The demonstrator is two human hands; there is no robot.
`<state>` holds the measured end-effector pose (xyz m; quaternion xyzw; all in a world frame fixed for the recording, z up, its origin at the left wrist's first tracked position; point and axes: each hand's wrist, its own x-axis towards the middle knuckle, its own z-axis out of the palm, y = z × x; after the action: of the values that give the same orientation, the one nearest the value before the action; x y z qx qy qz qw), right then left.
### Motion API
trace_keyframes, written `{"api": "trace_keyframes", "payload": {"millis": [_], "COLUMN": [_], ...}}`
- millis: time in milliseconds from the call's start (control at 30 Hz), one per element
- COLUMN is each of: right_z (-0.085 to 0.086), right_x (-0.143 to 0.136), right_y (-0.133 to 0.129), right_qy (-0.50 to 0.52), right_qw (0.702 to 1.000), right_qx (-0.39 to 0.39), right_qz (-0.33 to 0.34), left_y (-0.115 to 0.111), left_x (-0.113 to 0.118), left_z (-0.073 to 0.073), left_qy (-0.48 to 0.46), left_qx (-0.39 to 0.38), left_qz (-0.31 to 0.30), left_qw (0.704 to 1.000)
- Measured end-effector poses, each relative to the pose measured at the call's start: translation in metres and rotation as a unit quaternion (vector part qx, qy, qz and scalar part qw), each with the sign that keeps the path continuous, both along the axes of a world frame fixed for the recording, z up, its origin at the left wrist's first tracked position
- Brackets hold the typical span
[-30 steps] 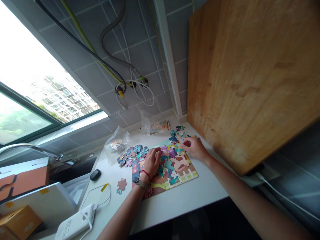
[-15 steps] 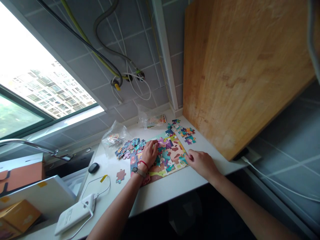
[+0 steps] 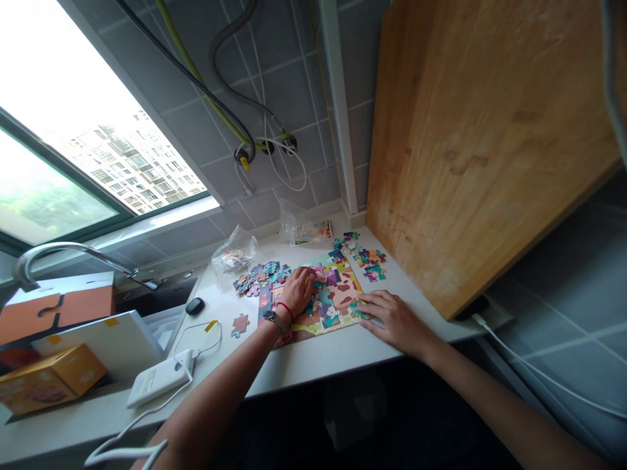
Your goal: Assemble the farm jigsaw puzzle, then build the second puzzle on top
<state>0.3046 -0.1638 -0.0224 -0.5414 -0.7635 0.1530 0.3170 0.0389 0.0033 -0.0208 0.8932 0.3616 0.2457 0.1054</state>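
R hand (image 3: 392,321) open, spread over right edge of puzzle (image 3: 343,297); L hand (image 3: 297,292) on its left half, can't tell if gripping. Puzzle's on white surface (image 3: 304,362), w/ loose pcs (image 3: 375,258) near far right corner, pc pile (image 3: 262,277) by far left, lone pc (image 3: 240,324) off left side, clear bag (image 3: 236,253) behind pile.

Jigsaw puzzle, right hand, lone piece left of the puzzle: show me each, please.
Jigsaw puzzle (image 3: 337,300), head view: joined pieces between the hands.
Right hand (image 3: 398,322), head view: back of the hand.
Lone piece (image 3: 240,324), head view: its middle.
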Motion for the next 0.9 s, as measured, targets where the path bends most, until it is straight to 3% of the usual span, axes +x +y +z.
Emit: {"api": "trace_keyframes", "payload": {"millis": [367,533,733,900], "right_z": [0.003,-0.001,-0.010,-0.011], "right_x": [0.003,0.003,0.006,0.006], "right_y": [0.002,0.001,0.003,0.004], "right_qy": [0.030,0.043,0.077,0.112], "right_qw": [0.999,0.999,0.996,0.993], "right_qx": [-0.004,-0.003,0.018,0.023], "right_qz": [-0.016,-0.023,-0.031,-0.038], "left_y": [-0.002,-0.006,-0.041,-0.081], "left_x": [0.000,-0.002,-0.017,-0.035], "left_z": [0.004,0.013,0.026,0.027], "left_qy": [0.053,0.083,0.164,0.226], "left_qx": [0.022,0.023,0.020,-0.018], "left_qz": [-0.024,-0.056,-0.146,-0.190], "left_qw": [0.998,0.995,0.975,0.955]}}
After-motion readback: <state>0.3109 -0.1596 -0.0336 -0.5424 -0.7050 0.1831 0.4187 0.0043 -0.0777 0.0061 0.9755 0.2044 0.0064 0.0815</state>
